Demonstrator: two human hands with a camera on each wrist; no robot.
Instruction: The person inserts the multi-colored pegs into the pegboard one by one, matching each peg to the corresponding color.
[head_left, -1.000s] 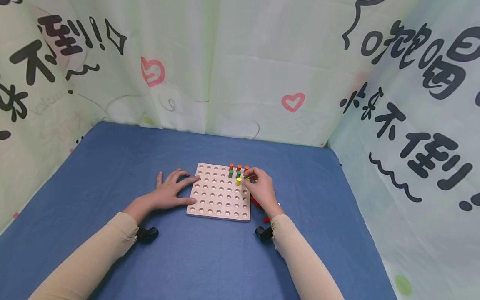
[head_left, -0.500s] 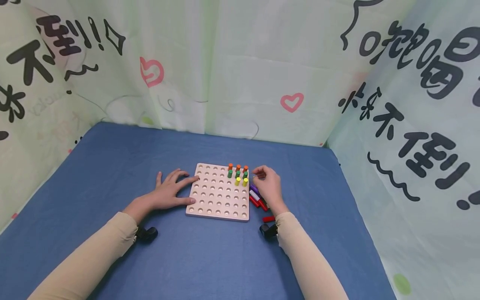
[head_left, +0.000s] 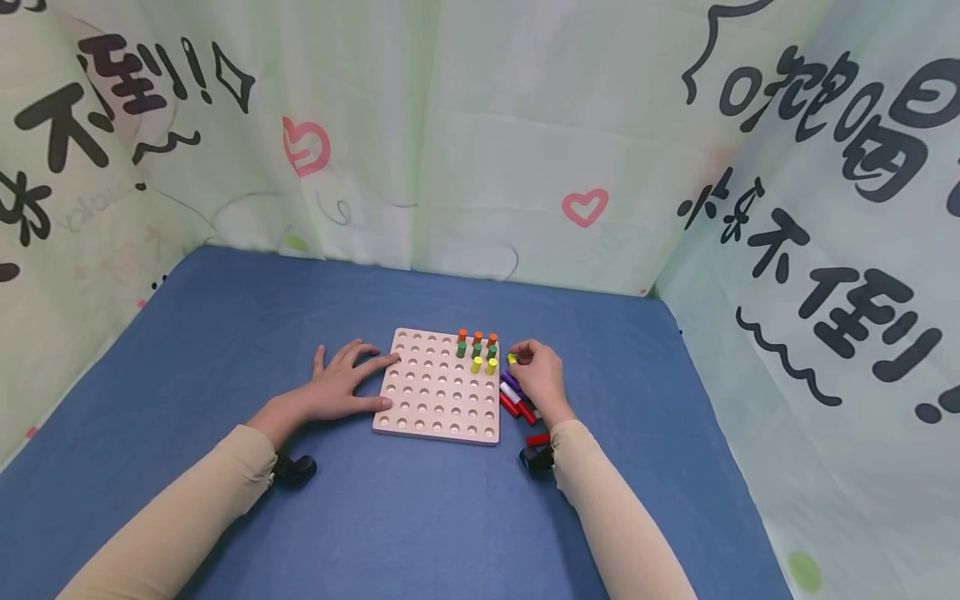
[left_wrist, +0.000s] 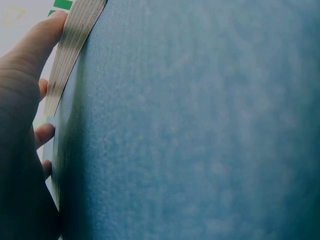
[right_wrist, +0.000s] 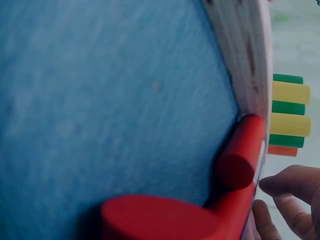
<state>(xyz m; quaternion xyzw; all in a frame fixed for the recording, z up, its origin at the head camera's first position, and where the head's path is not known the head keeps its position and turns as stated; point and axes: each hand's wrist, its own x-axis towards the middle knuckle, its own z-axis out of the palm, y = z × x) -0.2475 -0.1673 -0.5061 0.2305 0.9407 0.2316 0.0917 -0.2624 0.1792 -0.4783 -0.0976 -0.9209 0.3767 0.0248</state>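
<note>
My left hand spreads over the left side of a pale wooden pegboard; its index finger and thumb touch the edge. In the left wrist view the thumb lies along the board's wooden edge. Just off the board's right side, my right hand pinches a yellow peg between thumb and fingertips, partly covering it. Three orange pegs, three green pegs and two yellow pegs stand upright in rows at the board's back right corner.
Loose red pegs, a white peg and purple pegs lie against the board's right side, partly under my right hand. A separate red peg lies closer to me. A blue cloth covers the table; printed curtains surround it.
A second yellow peg has gone into the board, and my right hand has moved right, off the board, where it now holds another yellow peg. The left hand has stayed in place.
</note>
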